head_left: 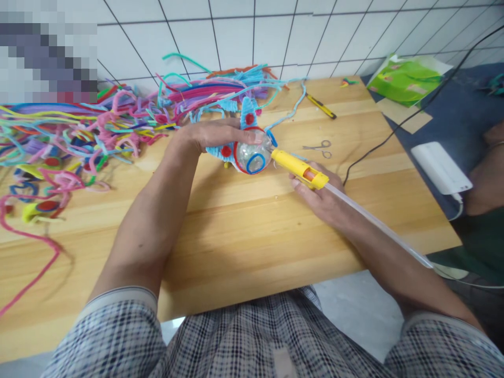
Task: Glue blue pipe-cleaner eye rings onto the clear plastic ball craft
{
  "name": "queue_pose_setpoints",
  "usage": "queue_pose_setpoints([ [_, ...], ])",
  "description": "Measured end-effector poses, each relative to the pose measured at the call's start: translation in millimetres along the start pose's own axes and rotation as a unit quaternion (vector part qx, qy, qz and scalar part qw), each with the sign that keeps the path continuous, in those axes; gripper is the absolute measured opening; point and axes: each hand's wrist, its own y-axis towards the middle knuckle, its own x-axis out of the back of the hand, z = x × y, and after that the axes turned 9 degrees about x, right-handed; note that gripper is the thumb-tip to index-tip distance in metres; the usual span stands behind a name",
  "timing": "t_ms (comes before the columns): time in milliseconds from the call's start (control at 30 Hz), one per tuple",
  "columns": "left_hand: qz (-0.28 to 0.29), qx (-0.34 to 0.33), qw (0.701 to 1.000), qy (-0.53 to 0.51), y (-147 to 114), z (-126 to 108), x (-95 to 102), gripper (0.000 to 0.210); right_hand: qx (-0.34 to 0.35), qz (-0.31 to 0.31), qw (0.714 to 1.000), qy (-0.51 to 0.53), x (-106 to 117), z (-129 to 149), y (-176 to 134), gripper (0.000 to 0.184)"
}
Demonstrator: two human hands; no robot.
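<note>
While the left hand [224,132] arches in from the left, wrist bent and palm down, its digits are pressed around a pipe-cleaner craft with a clear ball [246,149], which sits over the middle of the wooden table [236,236]. The right hand [321,197] comes in low from the right, fingers curled round a yellow hot glue gun [299,168], whose nozzle points at the ball's right side; I cannot tell whether it touches. A long clear glue stick [378,223] trails back along the right forearm, its tail reaching past the table's near edge. Wood grain shows between the forearms down to that edge. Small scissors [321,148] and a yellow utility knife [321,106] lie beyond the gun, a black cable [394,128] crosses the right edge, and heaped pipe cleaners [114,123] crowd the left side up to the tiled wall [271,37].
</note>
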Motion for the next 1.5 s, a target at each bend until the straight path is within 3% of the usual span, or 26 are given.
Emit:
queue_pose_setpoints([
  [533,0.018,0.002,1.000,-0.010,0.6,-2.0,-0.3,0.070,0.003,-0.002,1.000,-0.009,-2.3,0.6,0.8,0.004],
  [800,0.040,-0.003,0.999,-0.008,-4.3,-4.5,1.5,0.081,0.003,0.003,1.000,-0.004,-2.2,-2.4,1.3,0.002],
  [1233,0.019,-0.007,1.000,0.000,-4.1,-7.5,-0.5,0.072,0.000,-0.001,1.000,-0.015,-3.3,-1.8,-0.4,0.003],
  [1433,0.036,0.000,0.999,0.010,-8.8,-9.9,1.8,0.078,0.023,0.001,1.000,-0.012,-3.1,-1.6,2.1,0.002],
  [1500,0.018,-0.005,1.000,0.008,-4.3,-6.0,1.3,0.079,0.017,0.008,1.000,-0.015,-2.4,-2.1,2.4,0.002],
])
